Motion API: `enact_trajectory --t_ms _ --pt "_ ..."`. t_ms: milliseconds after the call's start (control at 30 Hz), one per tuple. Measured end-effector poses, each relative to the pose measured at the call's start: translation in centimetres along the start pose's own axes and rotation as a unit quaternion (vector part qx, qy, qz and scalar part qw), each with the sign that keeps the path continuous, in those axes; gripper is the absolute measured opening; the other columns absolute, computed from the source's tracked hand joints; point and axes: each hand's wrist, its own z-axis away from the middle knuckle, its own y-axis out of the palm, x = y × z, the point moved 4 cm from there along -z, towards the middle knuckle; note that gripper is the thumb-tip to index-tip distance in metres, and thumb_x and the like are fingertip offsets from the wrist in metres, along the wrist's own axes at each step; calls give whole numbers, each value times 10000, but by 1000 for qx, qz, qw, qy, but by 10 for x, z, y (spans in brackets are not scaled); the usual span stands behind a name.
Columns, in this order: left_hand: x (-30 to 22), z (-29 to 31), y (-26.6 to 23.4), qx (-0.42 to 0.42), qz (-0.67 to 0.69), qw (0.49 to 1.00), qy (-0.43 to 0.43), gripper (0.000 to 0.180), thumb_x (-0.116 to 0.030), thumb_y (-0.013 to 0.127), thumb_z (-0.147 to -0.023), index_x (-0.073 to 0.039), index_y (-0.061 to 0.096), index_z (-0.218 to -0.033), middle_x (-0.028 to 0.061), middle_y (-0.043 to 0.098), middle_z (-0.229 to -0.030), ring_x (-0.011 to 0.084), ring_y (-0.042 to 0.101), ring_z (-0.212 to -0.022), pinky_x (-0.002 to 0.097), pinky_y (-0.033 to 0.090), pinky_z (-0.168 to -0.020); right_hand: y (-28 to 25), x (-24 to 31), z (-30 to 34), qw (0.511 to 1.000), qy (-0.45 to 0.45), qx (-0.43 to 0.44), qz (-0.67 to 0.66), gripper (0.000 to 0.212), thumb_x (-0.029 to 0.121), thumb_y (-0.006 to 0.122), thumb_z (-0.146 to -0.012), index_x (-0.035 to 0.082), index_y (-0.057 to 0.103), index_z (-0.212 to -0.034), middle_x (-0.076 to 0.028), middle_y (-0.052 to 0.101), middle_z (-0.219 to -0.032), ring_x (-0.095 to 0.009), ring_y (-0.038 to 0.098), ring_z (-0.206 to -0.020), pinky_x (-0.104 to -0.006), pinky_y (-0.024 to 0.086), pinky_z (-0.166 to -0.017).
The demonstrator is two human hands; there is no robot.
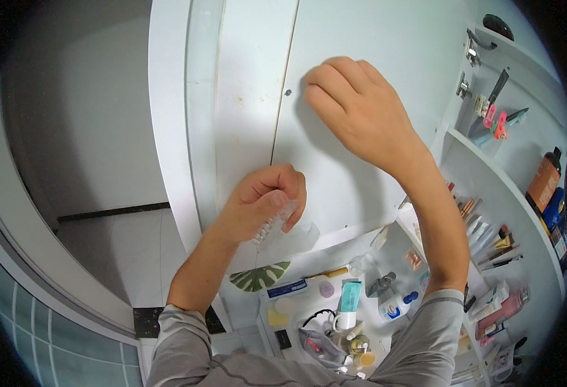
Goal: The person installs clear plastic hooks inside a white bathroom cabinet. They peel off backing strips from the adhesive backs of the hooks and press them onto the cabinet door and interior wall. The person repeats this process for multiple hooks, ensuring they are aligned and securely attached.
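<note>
My left hand (261, 203) is closed around a clear plastic packet (267, 231) with rows of small pale pieces in it. The fingers cover part of the packet, and its lower end hangs below them. Higher up and to the right, my right hand (354, 103) is against the white cabinet door panel (373, 32). Its fingers are curled and pressed together; whatever they may hold is hidden beneath them. Just left of the fingertips, a small dark round screw or stud (288, 93) shows on the panel, beside a vertical seam.
Open white shelves (483, 155) on the right hold razors, bottles, tubes and cosmetics. Below my arms, a white counter (267, 316) bears a teal-and-white tube (350, 297), a blue-capped bottle (396, 306) and a grey pouch (322, 345). A doorway with tiled floor (119, 248) lies left.
</note>
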Motion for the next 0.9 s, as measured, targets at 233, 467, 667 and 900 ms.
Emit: enact_trajectory --t_ms 233,467,667,900 --pt "-2 -2 5 -23 -27 999 -21 425 -460 522 -908 -109 386 -712 15 420 -619 111 448 -491 225 321 -430 2 1 13 997 19 -59 -49 139 104 578 -660 71 488 -761 -38 566 -924 -209 558 -879 -311 475 -716" --pt "-2 0 4 -18 -22 1000 -7 405 -440 509 -921 -108 397 -719 10 421 -624 101 449 -494 221 328 -432 -5 4 13 995 7 0 -104 169 94 587 -654 71 463 -766 -60 531 -847 -231 564 -816 -323 498 -647" --pt "-2 0 4 -16 -29 999 -6 408 -448 500 -922 -112 396 -716 8 422 -622 93 446 -485 217 324 -418 -14 6 19 993 1 13 -117 187 96 588 -652 69 462 -787 -69 516 -831 -238 560 -774 -325 495 -627" --pt "-3 -2 5 -14 -23 1000 -1 404 -444 498 -925 -114 397 -714 7 424 -623 88 441 -479 212 320 -410 -16 5 23 990 0 15 -143 192 99 585 -654 73 467 -803 -62 501 -810 -230 540 -729 -330 477 -600"
